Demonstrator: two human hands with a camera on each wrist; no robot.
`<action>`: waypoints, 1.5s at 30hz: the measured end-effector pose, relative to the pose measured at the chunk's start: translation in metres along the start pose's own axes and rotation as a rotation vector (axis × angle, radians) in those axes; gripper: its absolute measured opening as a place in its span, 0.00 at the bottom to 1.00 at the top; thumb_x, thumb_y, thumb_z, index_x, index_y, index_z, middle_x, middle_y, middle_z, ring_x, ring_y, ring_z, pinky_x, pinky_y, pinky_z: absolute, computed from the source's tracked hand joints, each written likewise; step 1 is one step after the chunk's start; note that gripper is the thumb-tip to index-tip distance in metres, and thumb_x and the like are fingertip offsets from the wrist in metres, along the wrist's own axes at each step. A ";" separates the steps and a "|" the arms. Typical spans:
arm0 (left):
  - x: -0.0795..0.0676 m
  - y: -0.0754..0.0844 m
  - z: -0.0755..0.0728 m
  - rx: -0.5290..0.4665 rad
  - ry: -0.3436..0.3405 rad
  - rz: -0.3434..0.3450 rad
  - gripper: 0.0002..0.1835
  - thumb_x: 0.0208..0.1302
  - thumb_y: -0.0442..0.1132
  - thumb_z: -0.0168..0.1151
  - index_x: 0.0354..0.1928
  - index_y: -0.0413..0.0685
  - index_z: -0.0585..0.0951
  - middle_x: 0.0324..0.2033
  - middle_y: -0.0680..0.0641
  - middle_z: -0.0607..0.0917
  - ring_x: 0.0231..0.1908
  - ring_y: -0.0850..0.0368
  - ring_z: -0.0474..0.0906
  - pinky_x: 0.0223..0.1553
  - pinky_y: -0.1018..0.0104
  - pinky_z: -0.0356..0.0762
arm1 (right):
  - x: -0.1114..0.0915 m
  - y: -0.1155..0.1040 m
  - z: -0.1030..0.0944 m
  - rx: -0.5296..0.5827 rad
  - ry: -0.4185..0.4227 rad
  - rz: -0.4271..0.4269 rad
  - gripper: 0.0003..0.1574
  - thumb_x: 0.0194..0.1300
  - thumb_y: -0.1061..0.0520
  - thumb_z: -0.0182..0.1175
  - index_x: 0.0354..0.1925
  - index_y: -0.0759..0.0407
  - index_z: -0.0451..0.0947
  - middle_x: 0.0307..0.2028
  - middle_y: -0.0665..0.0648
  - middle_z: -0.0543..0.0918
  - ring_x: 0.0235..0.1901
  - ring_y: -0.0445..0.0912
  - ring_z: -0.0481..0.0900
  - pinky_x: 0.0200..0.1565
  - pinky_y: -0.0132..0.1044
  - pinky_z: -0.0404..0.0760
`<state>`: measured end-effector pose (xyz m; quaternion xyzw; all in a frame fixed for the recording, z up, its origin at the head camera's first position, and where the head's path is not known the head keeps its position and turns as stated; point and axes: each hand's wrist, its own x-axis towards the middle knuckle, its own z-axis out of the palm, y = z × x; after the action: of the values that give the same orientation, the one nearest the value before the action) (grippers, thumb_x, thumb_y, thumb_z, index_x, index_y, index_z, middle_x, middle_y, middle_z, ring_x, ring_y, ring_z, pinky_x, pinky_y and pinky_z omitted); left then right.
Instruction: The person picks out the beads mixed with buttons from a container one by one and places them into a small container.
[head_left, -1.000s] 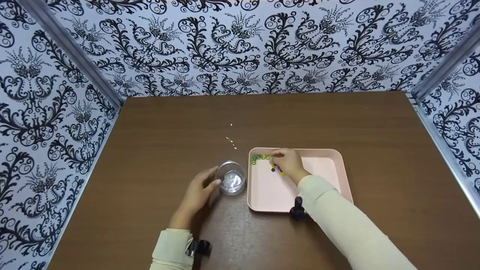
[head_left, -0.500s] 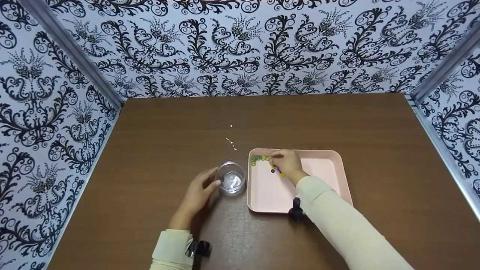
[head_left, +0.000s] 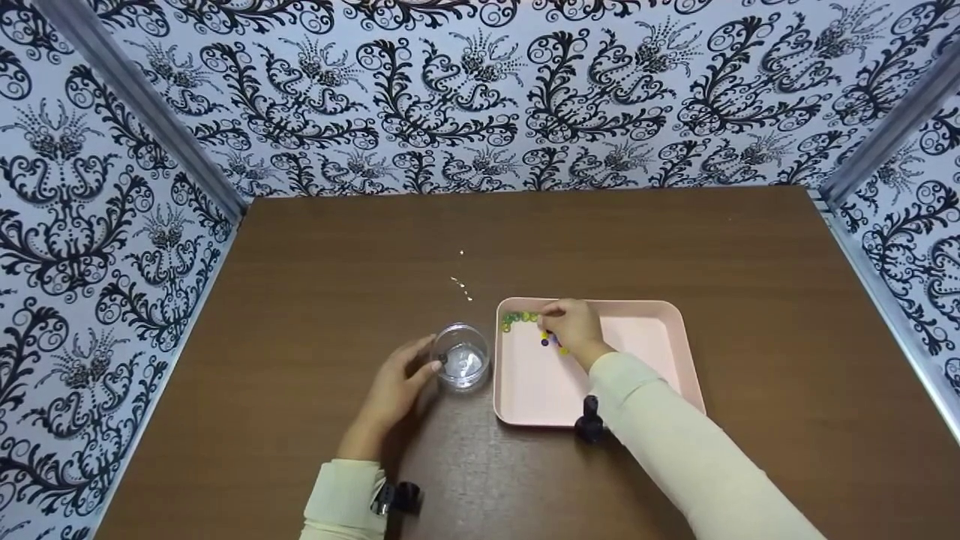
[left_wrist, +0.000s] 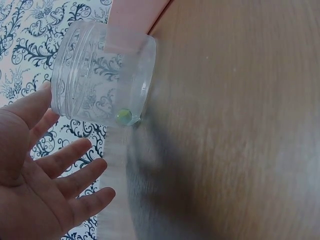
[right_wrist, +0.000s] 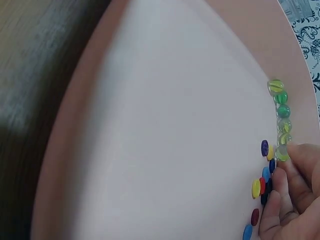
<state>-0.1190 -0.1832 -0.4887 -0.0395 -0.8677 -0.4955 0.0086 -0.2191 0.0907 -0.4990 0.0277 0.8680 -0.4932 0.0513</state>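
My left hand [head_left: 397, 382] is at the left side of a clear plastic jar [head_left: 463, 367], thumb and index finger touching its rim. In the left wrist view its other fingers stay extended, away from the jar. One green marble [left_wrist: 123, 116] lies at the jar's bottom. Inside a pink tray [head_left: 525, 405], my right hand [head_left: 574, 326] pinches a clear-and-yellow marble [right_wrist: 282, 153] between thumb and index finger. That marble is at the end of a row of green and yellow marbles [right_wrist: 283, 111] along the tray wall. Beneath the fingers lie several coloured button-like discs [right_wrist: 256, 188], partly hidden.
The brown table [head_left: 337, 262] has small white marks [head_left: 461, 285] behind the jar. Patterned wall panels [head_left: 480, 97] enclose the back and both sides. The tray's left wall stands close beside the jar.
Both hands keep nearly the same places, the left at the jar and the right at the marble row. The head view has shifted very slightly.
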 end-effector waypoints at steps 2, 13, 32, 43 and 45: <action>0.000 0.000 0.000 0.009 0.000 -0.004 0.23 0.64 0.36 0.62 0.61 0.38 0.75 0.59 0.34 0.76 0.63 0.36 0.67 0.66 0.42 0.60 | 0.000 0.000 -0.001 -0.002 -0.008 0.007 0.07 0.59 0.64 0.64 0.36 0.65 0.86 0.34 0.60 0.87 0.24 0.44 0.78 0.26 0.28 0.75; 0.000 0.000 -0.001 0.010 0.004 0.000 0.23 0.65 0.37 0.62 0.61 0.38 0.76 0.59 0.34 0.76 0.64 0.36 0.66 0.67 0.42 0.59 | 0.000 -0.003 -0.004 -0.029 -0.040 0.007 0.07 0.59 0.64 0.65 0.37 0.64 0.86 0.37 0.59 0.87 0.30 0.45 0.80 0.34 0.33 0.79; -0.001 0.000 0.000 0.004 0.002 0.002 0.23 0.65 0.37 0.62 0.61 0.39 0.76 0.59 0.35 0.76 0.63 0.37 0.67 0.66 0.43 0.61 | -0.001 -0.006 -0.009 0.084 -0.103 -0.023 0.16 0.57 0.70 0.59 0.45 0.69 0.83 0.38 0.63 0.86 0.32 0.43 0.80 0.34 0.29 0.78; 0.000 0.000 0.000 0.019 0.000 0.003 0.23 0.65 0.38 0.62 0.61 0.40 0.76 0.59 0.35 0.76 0.63 0.37 0.67 0.66 0.43 0.60 | -0.003 -0.009 -0.012 0.047 -0.137 -0.049 0.15 0.59 0.69 0.60 0.46 0.69 0.82 0.39 0.63 0.86 0.35 0.45 0.80 0.38 0.32 0.80; 0.000 0.000 0.000 0.013 -0.001 0.004 0.23 0.65 0.38 0.62 0.61 0.40 0.76 0.60 0.35 0.76 0.63 0.37 0.67 0.66 0.43 0.60 | -0.004 -0.010 -0.013 0.043 -0.150 -0.048 0.15 0.59 0.69 0.61 0.46 0.69 0.82 0.39 0.63 0.85 0.35 0.45 0.80 0.39 0.32 0.80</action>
<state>-0.1188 -0.1834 -0.4886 -0.0415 -0.8709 -0.4897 0.0092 -0.2171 0.0971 -0.4834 -0.0292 0.8512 -0.5136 0.1036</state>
